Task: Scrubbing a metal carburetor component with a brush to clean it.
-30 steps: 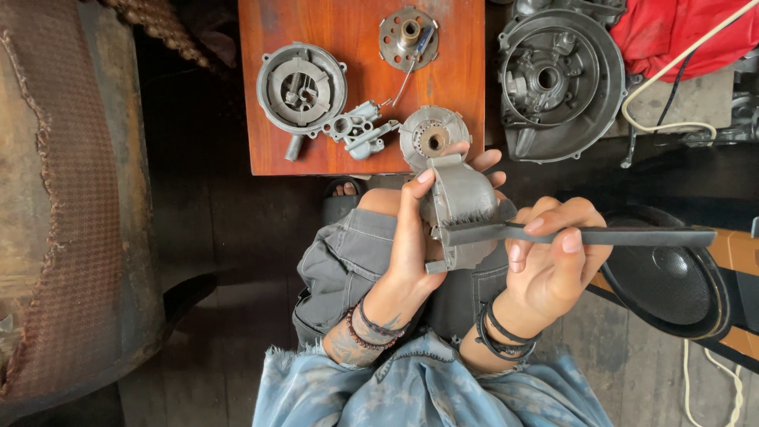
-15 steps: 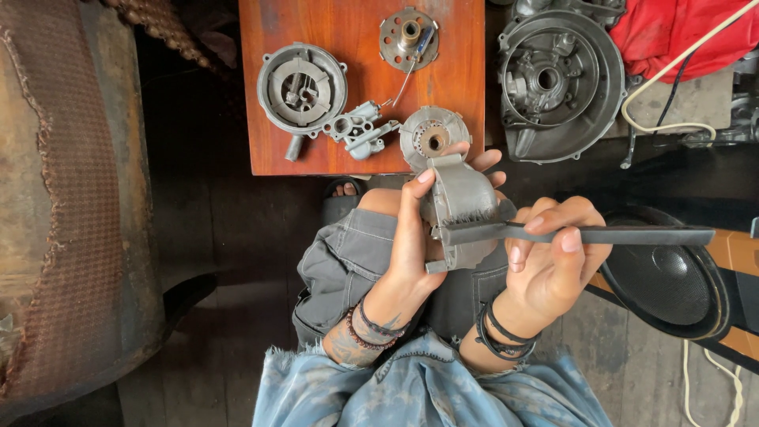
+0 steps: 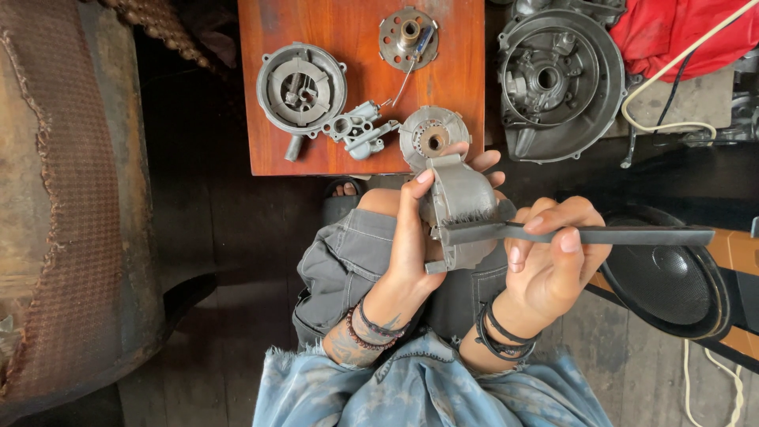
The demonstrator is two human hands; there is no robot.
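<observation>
Change: nothing has shifted since the earlier frames; both hands hold as before.
Left hand point(image 3: 411, 237): wrapped tight around a grey cast housing point(image 3: 462, 205), held above the lap.
Right hand point(image 3: 553, 261): clamped on a dark brush point(image 3: 585, 234), its bristles against the housing.
Wooden table point(image 3: 356, 87): bears a round cover point(image 3: 301, 88), a small carburettor-like part point(image 3: 360, 134) and two discs.
Black bowl point(image 3: 672, 277): contents not visible.

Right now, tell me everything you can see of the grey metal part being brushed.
The grey housing looks like dull, grimy cast metal, with a rounded shell and a flat tab on top. The left hand holds it above the lap, just below the wooden table. The right hand presses a dark brush against its lower edge.
</observation>
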